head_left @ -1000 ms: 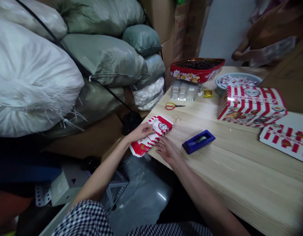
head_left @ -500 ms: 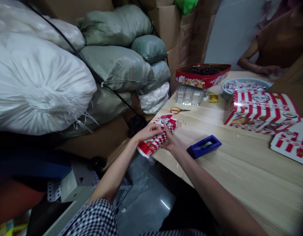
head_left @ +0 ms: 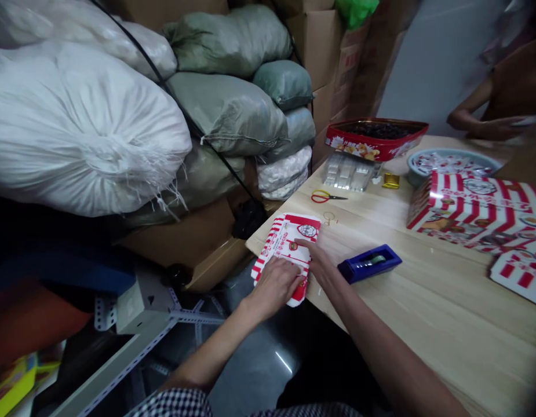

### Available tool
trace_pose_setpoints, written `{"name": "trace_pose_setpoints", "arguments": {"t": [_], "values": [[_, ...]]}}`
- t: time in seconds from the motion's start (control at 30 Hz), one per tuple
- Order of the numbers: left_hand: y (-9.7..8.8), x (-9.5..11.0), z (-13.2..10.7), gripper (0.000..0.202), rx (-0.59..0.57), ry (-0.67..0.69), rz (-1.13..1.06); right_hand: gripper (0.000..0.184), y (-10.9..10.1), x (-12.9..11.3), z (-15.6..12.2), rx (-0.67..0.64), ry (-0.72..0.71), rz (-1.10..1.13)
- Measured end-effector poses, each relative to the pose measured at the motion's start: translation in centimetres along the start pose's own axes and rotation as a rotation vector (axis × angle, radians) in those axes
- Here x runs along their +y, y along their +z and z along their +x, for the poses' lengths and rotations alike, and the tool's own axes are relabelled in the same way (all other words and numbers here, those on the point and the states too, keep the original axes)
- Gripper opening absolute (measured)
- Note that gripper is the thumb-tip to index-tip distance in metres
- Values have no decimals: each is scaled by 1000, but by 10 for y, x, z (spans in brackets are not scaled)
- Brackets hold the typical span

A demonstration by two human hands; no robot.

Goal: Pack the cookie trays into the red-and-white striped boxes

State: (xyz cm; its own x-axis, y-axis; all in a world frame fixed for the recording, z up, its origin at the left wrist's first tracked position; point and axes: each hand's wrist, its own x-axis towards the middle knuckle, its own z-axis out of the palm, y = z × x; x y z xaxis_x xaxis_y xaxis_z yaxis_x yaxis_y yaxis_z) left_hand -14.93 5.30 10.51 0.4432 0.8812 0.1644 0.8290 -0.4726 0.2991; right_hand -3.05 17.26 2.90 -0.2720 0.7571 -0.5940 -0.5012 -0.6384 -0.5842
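Note:
A stack of flat red-and-white striped cartons (head_left: 291,239) lies at the near left corner of the light wooden table (head_left: 424,313), its near end jutting past the edge. My left hand (head_left: 275,284) grips that near end from above. My right hand (head_left: 318,260) lies along the stack's right edge with its fingertips on the top carton. A blue tape dispenser (head_left: 369,263) sits just right of my right hand.
Scissors (head_left: 326,197) and a rubber band (head_left: 329,217) lie beyond the stack. Farther back are clear plastic trays (head_left: 348,172), a red tin (head_left: 376,139), a bowl (head_left: 450,165) and a striped box (head_left: 476,205). Another person's arm (head_left: 480,121) is at the far right. Stuffed sacks (head_left: 85,127) fill the left.
The stack, held tilted between both hands before, now lies flatter on the table corner. My left hand has slid from its far side to its near end.

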Motion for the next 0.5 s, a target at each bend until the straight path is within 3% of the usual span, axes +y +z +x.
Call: {"name": "trace_pose_setpoints", "arguments": {"t": [0.07,0.17,0.27,0.43,0.5], "values": [[-6,-1,-25,21,95,31,15,13,1,-3,-3,-24,40,46],[-15,-10,-56,17,243,40,-2,25,5,-8,-8,-37,7,121],[-24,-22,-85,17,295,-21,-37,35,7,-18,-13,-27,-69,176],[-35,-54,-146,16,510,-394,-223,33,2,-41,-18,17,-189,214],[-33,-70,-163,19,545,-511,-229,31,2,-44,-16,32,-212,217]]}}
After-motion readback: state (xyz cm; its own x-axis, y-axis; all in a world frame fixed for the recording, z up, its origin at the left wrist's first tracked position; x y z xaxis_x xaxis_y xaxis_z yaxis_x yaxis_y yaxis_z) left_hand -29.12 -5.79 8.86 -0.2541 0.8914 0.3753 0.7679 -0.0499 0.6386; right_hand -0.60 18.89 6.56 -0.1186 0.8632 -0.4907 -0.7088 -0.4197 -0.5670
